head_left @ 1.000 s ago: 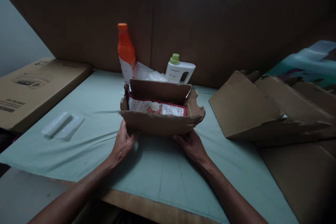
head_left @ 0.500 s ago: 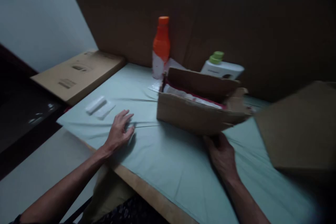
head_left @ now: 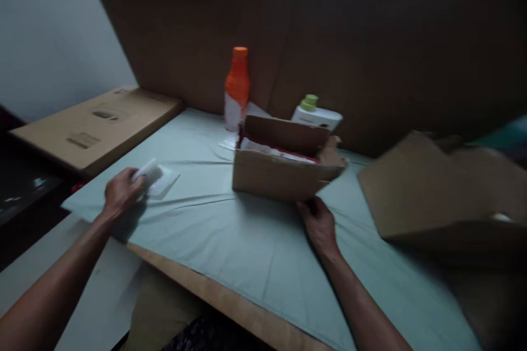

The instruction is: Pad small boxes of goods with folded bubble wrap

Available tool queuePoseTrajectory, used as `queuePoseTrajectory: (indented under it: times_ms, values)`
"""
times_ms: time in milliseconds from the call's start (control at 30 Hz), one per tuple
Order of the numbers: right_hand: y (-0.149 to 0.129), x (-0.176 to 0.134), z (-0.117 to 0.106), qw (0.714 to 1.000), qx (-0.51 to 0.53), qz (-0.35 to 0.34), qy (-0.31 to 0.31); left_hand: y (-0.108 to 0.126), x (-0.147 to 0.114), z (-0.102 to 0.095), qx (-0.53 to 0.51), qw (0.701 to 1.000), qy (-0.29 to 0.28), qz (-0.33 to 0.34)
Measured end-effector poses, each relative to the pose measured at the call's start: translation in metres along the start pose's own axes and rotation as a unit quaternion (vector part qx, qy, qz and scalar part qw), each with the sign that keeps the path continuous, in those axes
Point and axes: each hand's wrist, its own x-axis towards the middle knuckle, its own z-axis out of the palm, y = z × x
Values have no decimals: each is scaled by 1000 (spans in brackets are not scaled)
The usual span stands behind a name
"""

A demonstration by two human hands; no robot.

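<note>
Left fingers (head_left: 139, 182) pinch bubble wrap (head_left: 150, 171); right fingers (head_left: 304, 211) touch the box (head_left: 274, 175), grip unclear.

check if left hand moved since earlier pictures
Yes: against the green cloth, the left hand moved leftward from the open box to the plastic wrap.

My left hand (head_left: 123, 192) and right hand (head_left: 320, 226) are bare, as are my forearms (head_left: 61, 281); at the frame's bottom centre, my dark clothing (head_left: 201, 335) shows pale flecks.
</note>
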Motion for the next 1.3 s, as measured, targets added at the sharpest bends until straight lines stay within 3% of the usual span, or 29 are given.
queuePoseTrajectory:
  times_ms: [67,133,200,267,367,433,500,567,633,700,767,833,867,967,1033,1100,1200,1300]
  values:
    - [0,-1,2,1000,3,9,2,15,-18,3,-63,996,-59,32]
    - [0,-2,3,1000,9,19,0,36,-43,8,-163,967,-185,70]
    - [-1,-4,3,1000,18,25,-3,62,-71,13,-257,913,-306,85]
    - [-1,-6,4,999,30,25,-6,91,-96,21,-338,853,-391,74]
    - [1,-10,4,999,50,19,-8,129,-123,35,-439,754,-485,56]
    - [4,-12,3,998,64,13,-6,149,-131,43,-453,718,-524,68]
    - [7,-12,2,997,78,6,0,162,-133,51,-410,747,-514,100]
    - [10,-13,0,996,90,-1,9,168,-128,58,-352,810,-454,121]
    - [10,-12,-2,995,99,-14,19,167,-121,65,-329,873,-337,126]
    - [9,-13,-3,993,106,-35,27,163,-113,66,-320,917,-186,149]
    - [7,-14,-4,992,109,-60,32,165,-109,59,-282,932,-23,226]
    - [5,-15,-2,991,106,-81,31,180,-108,46,-225,909,83,341]
    - [4,-16,-1,990,103,-88,29,193,-108,38,-200,889,111,397]
    - [5,-17,2,990,92,-102,17,250,-104,20,-139,849,103,500]
    - [7,-18,2,990,85,-109,4,290,-97,14,-87,848,36,521]
    - [10,-18,1,990,82,-115,-11,321,-88,13,-20,851,-71,520]
    - [14,-16,0,990,79,-118,-23,340,-81,13,25,841,-204,500]
    - [17,-14,1,991,74,-111,-26,338,-81,13,2,842,-213,496]
